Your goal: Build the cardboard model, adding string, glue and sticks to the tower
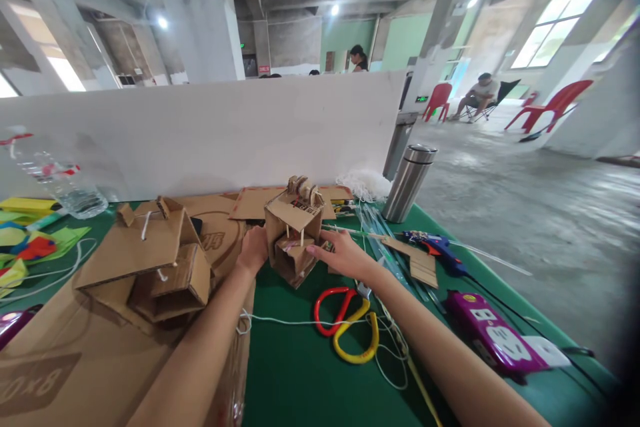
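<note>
A small cardboard model (295, 213) stands in the middle, with a slanted flap on top, thin sticks under it, and a box-like part in front. Rolled cardboard pieces sit on its top. My left hand (254, 248) grips its left side, the fingers partly hidden behind the cardboard. On the opposite side, my right hand (345, 255) holds it, thumb at the front and fingers along the right edge. To the left, a larger cardboard model (145, 247) of similar shape rests on a flat cardboard sheet (100, 347), with white cord through it.
Red-and-yellow-handled scissors (355, 323) and white string lie in front. At right are a blue glue gun (443, 250), a purple power strip (495, 333) and a steel flask (411, 183). A plastic bottle (75, 187) stands left. A white panel (200, 133) borders the back.
</note>
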